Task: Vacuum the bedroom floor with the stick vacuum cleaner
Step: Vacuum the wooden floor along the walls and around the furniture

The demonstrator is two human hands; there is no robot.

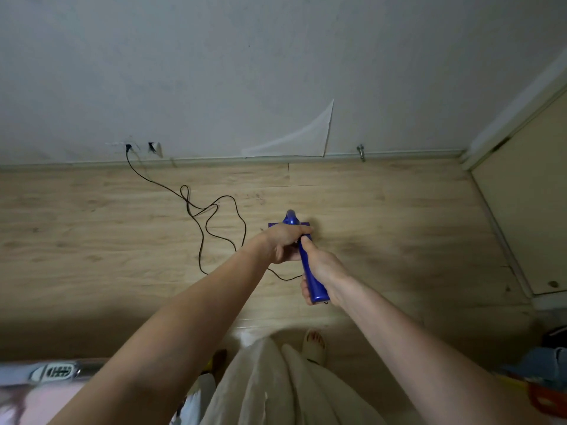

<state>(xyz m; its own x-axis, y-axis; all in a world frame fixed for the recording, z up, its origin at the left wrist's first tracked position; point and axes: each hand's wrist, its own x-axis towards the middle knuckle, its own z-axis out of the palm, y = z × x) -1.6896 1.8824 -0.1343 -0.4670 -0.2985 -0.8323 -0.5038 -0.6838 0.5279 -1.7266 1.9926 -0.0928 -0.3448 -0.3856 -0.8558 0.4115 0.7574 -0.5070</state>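
Vacuuming appears under way at frame centre: the left hand (283, 240) and right hand (322, 271) both grip the blue stick vacuum cleaner (308, 271), its head on the floor (399, 225). The next stroke likely must avoid the cord (214, 216) looped at centre left.

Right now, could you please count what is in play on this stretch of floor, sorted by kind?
Hands: 2, the left hand and the right hand, both gripping the vacuum.
Blue stick vacuum: 1
Black power cord: 1
Wall sockets: 2, one with the cord plugged in.
Doorstop: 1
Total: 7
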